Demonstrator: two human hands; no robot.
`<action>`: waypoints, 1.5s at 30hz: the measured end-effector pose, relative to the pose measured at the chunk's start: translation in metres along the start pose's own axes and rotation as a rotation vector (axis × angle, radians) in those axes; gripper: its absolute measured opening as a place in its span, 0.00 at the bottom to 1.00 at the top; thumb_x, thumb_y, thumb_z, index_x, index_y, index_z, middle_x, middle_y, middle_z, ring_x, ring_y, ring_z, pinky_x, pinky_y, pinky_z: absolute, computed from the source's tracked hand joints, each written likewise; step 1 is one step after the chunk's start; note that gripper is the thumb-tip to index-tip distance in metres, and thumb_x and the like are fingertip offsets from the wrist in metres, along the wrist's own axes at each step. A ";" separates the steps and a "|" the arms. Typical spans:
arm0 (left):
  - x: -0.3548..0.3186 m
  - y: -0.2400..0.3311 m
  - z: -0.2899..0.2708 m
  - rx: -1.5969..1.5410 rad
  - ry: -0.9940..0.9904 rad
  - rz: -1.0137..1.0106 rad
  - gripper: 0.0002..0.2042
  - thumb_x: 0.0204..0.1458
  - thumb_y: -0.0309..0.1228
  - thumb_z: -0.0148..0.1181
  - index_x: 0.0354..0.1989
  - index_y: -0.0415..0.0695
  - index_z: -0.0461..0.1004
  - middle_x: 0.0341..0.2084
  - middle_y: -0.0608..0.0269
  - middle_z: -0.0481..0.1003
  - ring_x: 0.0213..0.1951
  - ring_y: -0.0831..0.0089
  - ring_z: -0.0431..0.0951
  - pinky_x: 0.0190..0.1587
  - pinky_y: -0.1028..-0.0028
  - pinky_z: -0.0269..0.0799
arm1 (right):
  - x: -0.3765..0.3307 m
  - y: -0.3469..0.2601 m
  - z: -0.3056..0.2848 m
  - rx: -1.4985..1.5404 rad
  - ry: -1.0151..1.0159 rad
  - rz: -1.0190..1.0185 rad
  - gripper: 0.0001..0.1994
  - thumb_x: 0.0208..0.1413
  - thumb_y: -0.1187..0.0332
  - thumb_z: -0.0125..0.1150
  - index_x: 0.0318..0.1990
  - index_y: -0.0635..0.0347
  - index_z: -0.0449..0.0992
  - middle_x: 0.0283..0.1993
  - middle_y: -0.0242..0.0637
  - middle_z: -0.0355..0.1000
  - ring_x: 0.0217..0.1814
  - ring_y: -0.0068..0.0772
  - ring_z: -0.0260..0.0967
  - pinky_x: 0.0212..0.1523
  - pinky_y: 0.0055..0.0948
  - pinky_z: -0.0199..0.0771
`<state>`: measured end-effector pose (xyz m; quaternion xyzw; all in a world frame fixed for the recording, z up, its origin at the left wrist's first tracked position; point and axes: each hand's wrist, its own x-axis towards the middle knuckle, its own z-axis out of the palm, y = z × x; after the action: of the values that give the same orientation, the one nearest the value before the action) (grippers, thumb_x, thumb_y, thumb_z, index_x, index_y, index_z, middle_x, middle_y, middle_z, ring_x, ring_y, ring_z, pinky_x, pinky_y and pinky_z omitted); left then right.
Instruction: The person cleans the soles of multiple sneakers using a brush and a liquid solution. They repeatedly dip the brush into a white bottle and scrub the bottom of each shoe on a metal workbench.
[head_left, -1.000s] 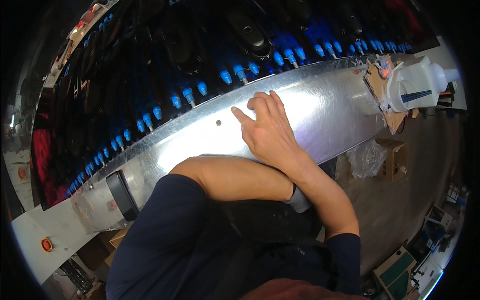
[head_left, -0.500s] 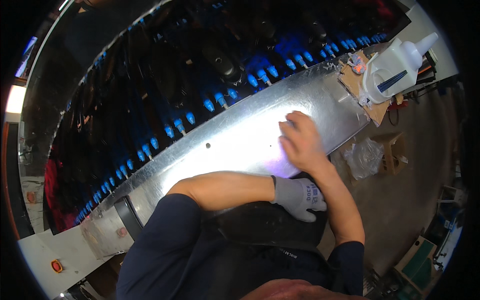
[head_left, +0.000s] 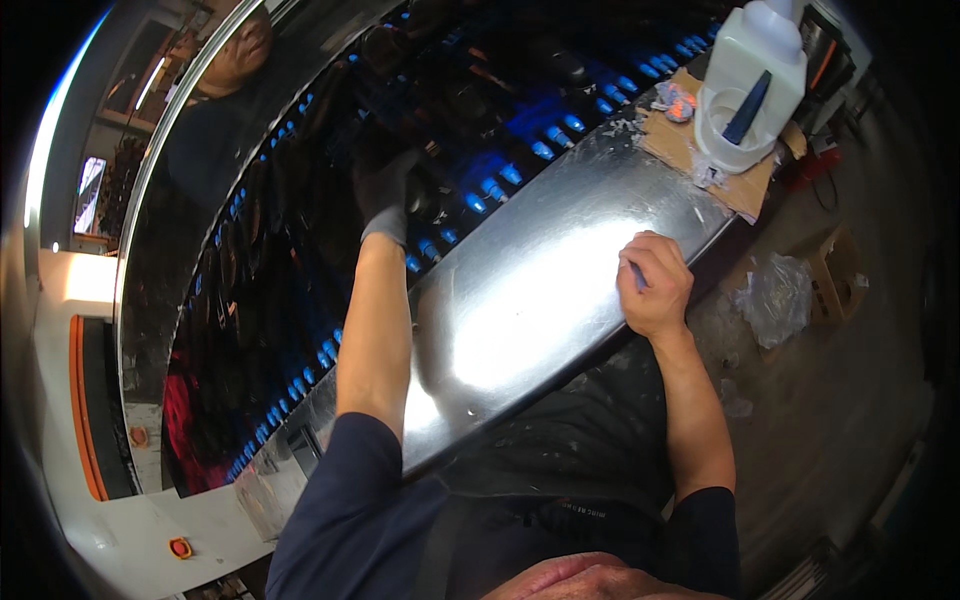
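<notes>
left hand (head_left: 388, 195): beyond ledge (head_left: 530, 320), fingers too dark to tell | right hand (head_left: 655, 282): over ledge, curled, seemingly pinching blue bit (head_left: 638, 276) | stage: bit not yet set down; rest unclear

head view | left hand (head_left: 385, 195), grey-gloved: past metal ledge (head_left: 545, 285)'s far edge, over dark parts near blue tips (head_left: 490, 189), grip too dark to tell | right hand (head_left: 657, 283), bare: fingers curled at ledge's near edge, contents unclear | ledge's right end: white bottle (head_left: 762, 65) on cardboard (head_left: 672, 143) | floor: plastic bag (head_left: 780, 300) beside box (head_left: 826, 272)
</notes>
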<state>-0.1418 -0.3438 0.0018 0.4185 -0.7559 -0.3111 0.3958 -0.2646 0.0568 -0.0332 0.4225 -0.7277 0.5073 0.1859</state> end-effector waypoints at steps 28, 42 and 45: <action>-0.154 0.212 -0.096 -0.120 -1.051 1.025 0.37 0.46 0.40 0.74 0.63 0.34 0.72 0.57 0.40 0.76 0.63 0.43 0.74 0.65 0.53 0.70 | 0.028 0.043 -0.072 0.233 0.145 0.474 0.05 0.59 0.74 0.68 0.40 0.66 0.82 0.35 0.33 0.78 0.33 0.21 0.71 0.35 0.23 0.73; -0.117 0.185 -0.004 0.843 -1.182 0.591 0.61 0.34 0.64 0.73 0.75 0.38 0.55 0.46 0.42 0.77 0.44 0.50 0.81 0.49 0.62 0.76 | 0.202 0.122 -0.121 -0.166 -0.240 0.711 0.34 0.49 0.62 0.78 0.61 0.69 0.73 0.49 0.43 0.73 0.49 0.34 0.73 0.51 0.33 0.74; -0.104 0.190 -0.007 0.601 -1.282 0.429 0.58 0.35 0.60 0.73 0.75 0.41 0.56 0.51 0.42 0.78 0.49 0.52 0.81 0.53 0.61 0.76 | 0.201 0.130 -0.118 -0.258 -0.183 0.548 0.25 0.49 0.61 0.77 0.51 0.67 0.79 0.41 0.44 0.79 0.43 0.36 0.78 0.49 0.35 0.76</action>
<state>-0.1739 -0.1667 0.1223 0.0881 -0.9565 -0.1900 -0.2032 -0.5030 0.0941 0.0808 0.2277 -0.8866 0.4017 0.0282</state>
